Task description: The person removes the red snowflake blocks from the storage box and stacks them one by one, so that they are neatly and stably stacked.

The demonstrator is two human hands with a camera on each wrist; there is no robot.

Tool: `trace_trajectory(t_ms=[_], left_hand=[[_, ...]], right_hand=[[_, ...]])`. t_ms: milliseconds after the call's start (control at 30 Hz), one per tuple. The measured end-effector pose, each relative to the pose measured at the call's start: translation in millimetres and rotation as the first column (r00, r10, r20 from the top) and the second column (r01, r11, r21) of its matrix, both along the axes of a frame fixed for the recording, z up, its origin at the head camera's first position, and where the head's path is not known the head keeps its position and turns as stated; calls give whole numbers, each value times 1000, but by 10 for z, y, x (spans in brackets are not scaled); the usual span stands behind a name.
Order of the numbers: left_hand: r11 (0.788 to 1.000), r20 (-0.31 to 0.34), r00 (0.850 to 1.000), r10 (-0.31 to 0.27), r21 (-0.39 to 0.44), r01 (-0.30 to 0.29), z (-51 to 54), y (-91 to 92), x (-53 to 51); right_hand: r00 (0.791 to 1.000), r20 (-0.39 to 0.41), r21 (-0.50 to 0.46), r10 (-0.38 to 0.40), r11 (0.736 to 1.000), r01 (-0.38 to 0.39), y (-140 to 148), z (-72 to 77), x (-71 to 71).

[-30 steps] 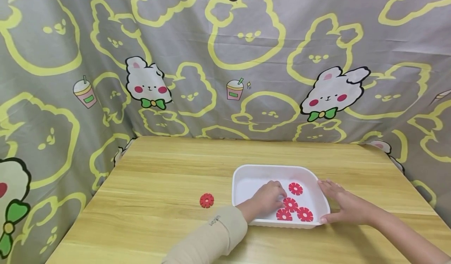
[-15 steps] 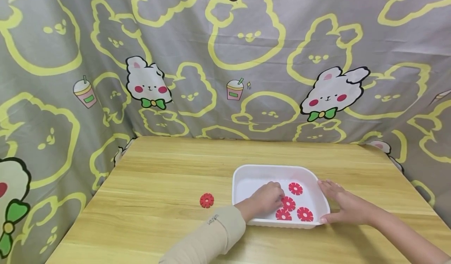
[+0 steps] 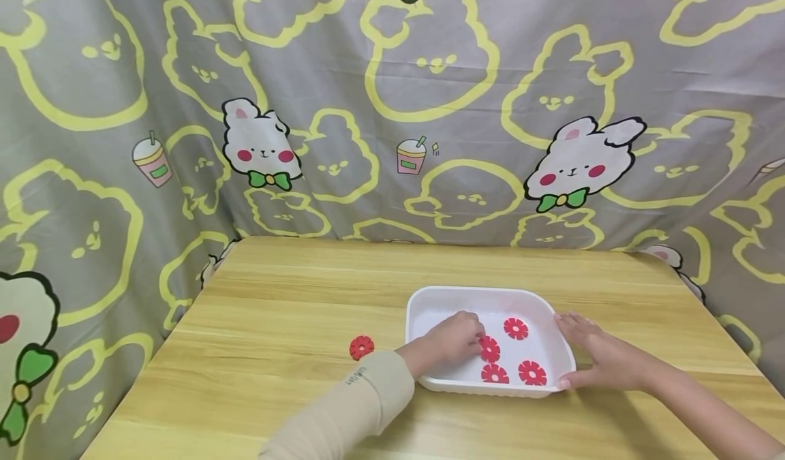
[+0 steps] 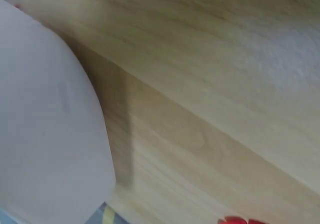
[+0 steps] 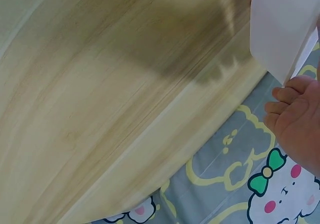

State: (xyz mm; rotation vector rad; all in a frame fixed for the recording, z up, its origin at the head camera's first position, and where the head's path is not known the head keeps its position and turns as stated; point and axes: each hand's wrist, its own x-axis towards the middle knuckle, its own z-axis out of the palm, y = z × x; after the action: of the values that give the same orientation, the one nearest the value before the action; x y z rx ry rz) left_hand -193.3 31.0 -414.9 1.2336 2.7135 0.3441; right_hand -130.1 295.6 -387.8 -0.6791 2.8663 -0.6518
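Observation:
Several red notched building discs lie in a white plastic tray on the wooden table. My left hand reaches over the tray's near left side, its fingers bent. Those fingers pinch the edge of one red disc; the fingertips are partly hidden. Three other discs lie near it: a far disc, a near disc and a right disc. My right hand grips the tray's right end, thumb at the near corner and fingers along the outer wall. The right wrist view shows its bent fingers by the tray.
One more red disc lies on the wooden table left of the tray, close to the left sleeve. A grey patterned curtain hangs behind the table and along its sides.
My left hand has moved a little left inside the tray, and the pinched disc has come along, away from the others. My right hand and the tray have stayed in place.

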Motion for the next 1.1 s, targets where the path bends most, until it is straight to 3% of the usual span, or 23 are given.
trace_trajectory(t_ms=[233, 733, 1100], left_hand=[[1000, -11, 1000, -11, 27, 11, 66, -88, -14], [999, -6, 1000, 24, 21, -24, 156, -236, -29], [999, -8, 1000, 28, 18, -27, 292, -373, -52]], right_hand=[[1000, 2, 23, -4, 1000, 4, -12, 25, 5], [1000, 7, 35, 0, 999, -1, -5, 23, -2], [1000, 9, 29, 1, 1000, -2, 6, 6, -10]])
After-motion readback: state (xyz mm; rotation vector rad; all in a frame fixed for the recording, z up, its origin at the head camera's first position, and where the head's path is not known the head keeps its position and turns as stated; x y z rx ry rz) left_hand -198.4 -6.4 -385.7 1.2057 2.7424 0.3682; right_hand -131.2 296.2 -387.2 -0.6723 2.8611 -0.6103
